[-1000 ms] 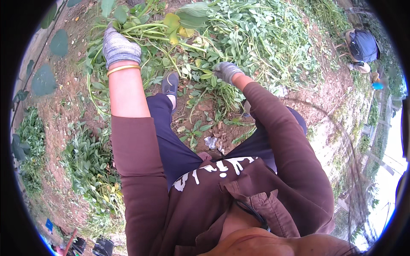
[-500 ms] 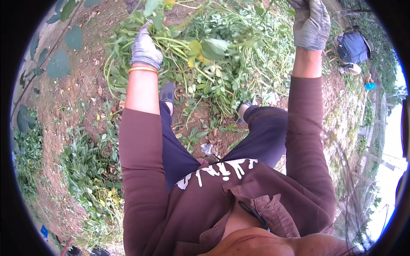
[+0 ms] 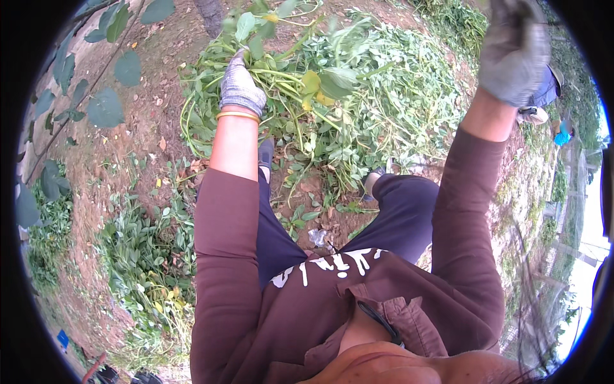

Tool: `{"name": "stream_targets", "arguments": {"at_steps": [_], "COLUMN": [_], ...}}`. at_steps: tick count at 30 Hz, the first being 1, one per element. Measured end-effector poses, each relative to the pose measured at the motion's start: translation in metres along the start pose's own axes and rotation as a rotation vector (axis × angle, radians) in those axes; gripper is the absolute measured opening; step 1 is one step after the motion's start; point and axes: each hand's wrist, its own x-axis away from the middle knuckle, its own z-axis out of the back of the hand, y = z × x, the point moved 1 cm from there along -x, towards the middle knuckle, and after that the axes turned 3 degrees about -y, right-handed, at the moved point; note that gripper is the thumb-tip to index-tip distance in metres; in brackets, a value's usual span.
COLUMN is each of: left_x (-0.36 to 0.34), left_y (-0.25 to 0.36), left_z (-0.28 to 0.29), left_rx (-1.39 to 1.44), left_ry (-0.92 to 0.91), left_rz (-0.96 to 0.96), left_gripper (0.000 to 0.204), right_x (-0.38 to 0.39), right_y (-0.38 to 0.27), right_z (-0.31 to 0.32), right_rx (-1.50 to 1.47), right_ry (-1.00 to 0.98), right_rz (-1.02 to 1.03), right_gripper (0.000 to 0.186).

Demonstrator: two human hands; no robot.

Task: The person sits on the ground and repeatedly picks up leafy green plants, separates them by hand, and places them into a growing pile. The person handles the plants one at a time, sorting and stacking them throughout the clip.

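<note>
A loose bundle of long, pale-green stems with broad green leaves (image 3: 281, 78) is at the far left of centre, above the ground, gripped in the person's left hand (image 3: 243, 83), which wears a grey-and-white knitted glove and is closed around the stems. Among its leaves is a bright yellow leaf (image 3: 311, 82), and a thin yellow bangle (image 3: 238, 115) circles the wrist just below the glove. The right hand (image 3: 517, 54), gloved likewise, is raised at the far right, well apart from the bundle (it is blurred, so I cannot tell whether it is open or holding anything). Beyond and to the right of the bundle, a wide heap of tangled green leafy plants (image 3: 409, 96) covers the brown soil (image 3: 141, 150). Nearer, between the person's dark-trousered legs, lies a crumpled silvery scrap (image 3: 317, 237). Low green foliage (image 3: 144, 240) spreads on the near left; a slender branch with dark, rounded leaves (image 3: 105, 107) hangs at the far left.
</note>
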Motion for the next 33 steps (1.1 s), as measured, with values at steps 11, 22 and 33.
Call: {"name": "stream_targets", "arguments": {"at_steps": [11, 22, 33], "left_x": [-0.007, 0.004, 0.034], "left_y": [0.017, -0.020, -0.055], "left_z": [0.020, 0.014, -0.017], "left_rx": [-0.016, -0.133, -0.125], "left_ry": [0.074, -0.082, -0.356], "left_rz": [-0.089, 0.057, 0.164], "left_gripper": [0.021, 0.024, 0.026], "right_x": [0.241, 0.208, 0.191], "right_y": [0.113, 0.111, 0.075], "right_z": [0.111, 0.068, 0.004], "right_rx": [0.423, 0.297, 0.063], "right_ry": [-0.085, 0.047, -0.452], "right_rz": [-1.674, -1.205, -0.987], "right_gripper": [0.024, 0.024, 0.026]}}
